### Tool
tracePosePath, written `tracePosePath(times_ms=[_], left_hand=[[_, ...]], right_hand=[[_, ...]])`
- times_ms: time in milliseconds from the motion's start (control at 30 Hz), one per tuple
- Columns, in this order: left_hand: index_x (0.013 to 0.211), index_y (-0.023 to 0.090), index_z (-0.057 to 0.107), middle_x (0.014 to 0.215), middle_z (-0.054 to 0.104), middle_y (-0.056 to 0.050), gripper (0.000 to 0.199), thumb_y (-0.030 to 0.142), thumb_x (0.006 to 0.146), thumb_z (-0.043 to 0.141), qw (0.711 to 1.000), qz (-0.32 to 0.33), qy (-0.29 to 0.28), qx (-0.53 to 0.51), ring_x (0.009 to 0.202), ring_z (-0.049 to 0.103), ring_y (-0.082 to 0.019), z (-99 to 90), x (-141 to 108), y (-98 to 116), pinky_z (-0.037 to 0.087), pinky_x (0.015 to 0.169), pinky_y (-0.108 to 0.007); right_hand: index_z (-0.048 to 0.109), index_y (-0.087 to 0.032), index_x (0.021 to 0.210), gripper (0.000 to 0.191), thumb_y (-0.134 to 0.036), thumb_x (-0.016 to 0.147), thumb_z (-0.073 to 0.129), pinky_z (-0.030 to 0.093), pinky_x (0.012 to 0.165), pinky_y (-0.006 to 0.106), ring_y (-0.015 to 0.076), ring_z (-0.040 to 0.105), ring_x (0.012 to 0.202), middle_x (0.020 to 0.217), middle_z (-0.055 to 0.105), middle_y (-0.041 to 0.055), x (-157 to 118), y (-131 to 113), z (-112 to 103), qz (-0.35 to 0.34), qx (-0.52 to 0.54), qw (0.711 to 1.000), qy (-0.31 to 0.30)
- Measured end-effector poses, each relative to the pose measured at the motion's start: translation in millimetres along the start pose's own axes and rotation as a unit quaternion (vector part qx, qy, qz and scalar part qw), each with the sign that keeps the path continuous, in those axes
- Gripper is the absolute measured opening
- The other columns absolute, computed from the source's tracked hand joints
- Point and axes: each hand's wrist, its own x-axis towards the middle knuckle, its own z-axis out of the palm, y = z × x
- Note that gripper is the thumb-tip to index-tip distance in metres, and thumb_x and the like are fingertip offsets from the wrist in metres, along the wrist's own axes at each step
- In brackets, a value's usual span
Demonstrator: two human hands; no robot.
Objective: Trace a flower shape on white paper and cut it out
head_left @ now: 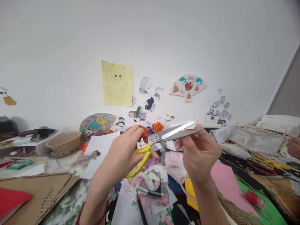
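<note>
My left hand [123, 148] is closed around the scissors [173, 132], which have one red and one yellow handle. Their blades point right and stand slightly parted. At the blade tips, my right hand [201, 153] pinches a small white piece of paper [192, 125], mostly hidden behind the blades and fingers. Below the hands lies a heap of paper scraps [154, 181] with a dark pen [141, 209] across it. A sheet of white paper [92, 167] is beside my left forearm.
Left are a round tan bowl [63, 142], cardboard [53, 193] and a red sheet [12, 201]. Right are pink paper [225, 176], a red thread spool [255, 199], twine [228, 203] and more scissors [261, 165]. Another person's hand [294, 147] shows at the right edge. A wall [150, 37] stands behind.
</note>
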Motion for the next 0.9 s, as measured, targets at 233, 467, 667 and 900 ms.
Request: tracePosePath(times_ms=[233,467,667,900], left_hand=[[0.082,0.023,0.042,0.082,0.048,0.004,0.027,0.037,0.087,0.064,1.0,-0.012,-0.003,0.005,0.072,0.043,-0.015,-1.3,0,2,0.032,0.065,-0.03],[0.082,0.023,0.042,0.082,0.048,0.003,0.028,0.041,0.089,0.062,1.0,-0.021,-0.011,-0.001,0.073,0.043,-0.016,-1.8,-1,5,0.031,0.064,-0.03],[0.079,0.023,0.038,0.08,0.047,0.004,0.034,0.042,0.088,0.063,1.0,-0.021,-0.012,-0.011,0.072,0.042,-0.016,-0.2,0,5,0.029,0.063,-0.029],[0.075,0.022,0.04,0.075,0.045,0.004,0.032,0.038,0.084,0.066,0.997,-0.028,0.008,-0.069,0.069,0.041,-0.014,1.3,2,6,0.029,0.061,-0.028]], right_hand=[[0.077,-0.02,0.088,0.02,-0.002,0.083,0.068,0.045,0.042,0.022,0.0073,0.055,0.05,0.075,0.062,-0.0013,-2,1,3,-0.015,-0.007,1.0,0.019],[0.076,-0.019,0.084,0.019,-0.002,0.081,0.069,0.043,0.041,0.023,0.007,0.053,0.047,0.071,0.061,-0.0024,-3,-2,8,-0.029,-0.024,0.998,0.056],[0.075,-0.018,0.08,0.014,-0.005,0.081,0.07,0.042,0.04,0.023,0.0074,0.052,0.046,0.069,0.06,-0.0023,-7,-1,12,-0.02,-0.027,0.996,0.081],[0.074,-0.02,0.081,0.01,-0.011,0.085,0.07,0.042,0.041,0.022,0.0063,0.053,0.046,0.069,0.059,-0.0036,-10,-3,15,0.022,-0.019,0.996,0.086]])
